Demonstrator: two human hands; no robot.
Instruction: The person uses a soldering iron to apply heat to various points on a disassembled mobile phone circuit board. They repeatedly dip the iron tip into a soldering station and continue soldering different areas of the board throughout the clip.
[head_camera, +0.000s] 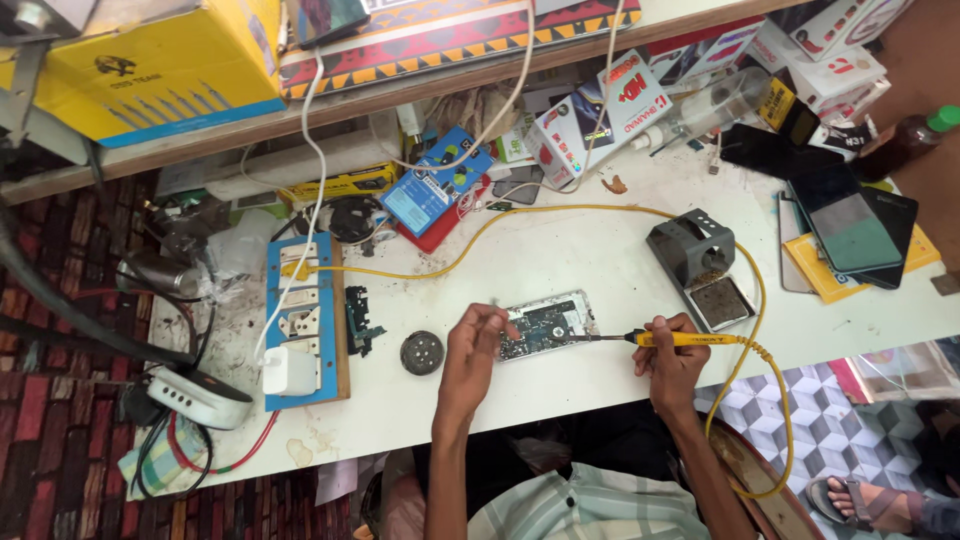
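An opened phone (548, 324) with its circuit board showing lies on the white worktable (560, 250). My left hand (474, 340) rests at its left end, fingers pinched together over the board; whether they hold something thin I cannot tell. My right hand (672, 352) grips a yellow-handled soldering iron (668, 339), its tip pointing left and touching the phone's right edge. The iron's yellow cable (770, 400) loops off the table's front edge and runs back across the table.
A grey soldering iron stand (700, 268) sits just right of the phone. A blue socket board (306, 320) with a white charger lies at left, a round dark tin (421, 352) beside it. Phones (850, 225), boxes and cables crowd the back. Another person's sandalled foot (850, 500) is lower right.
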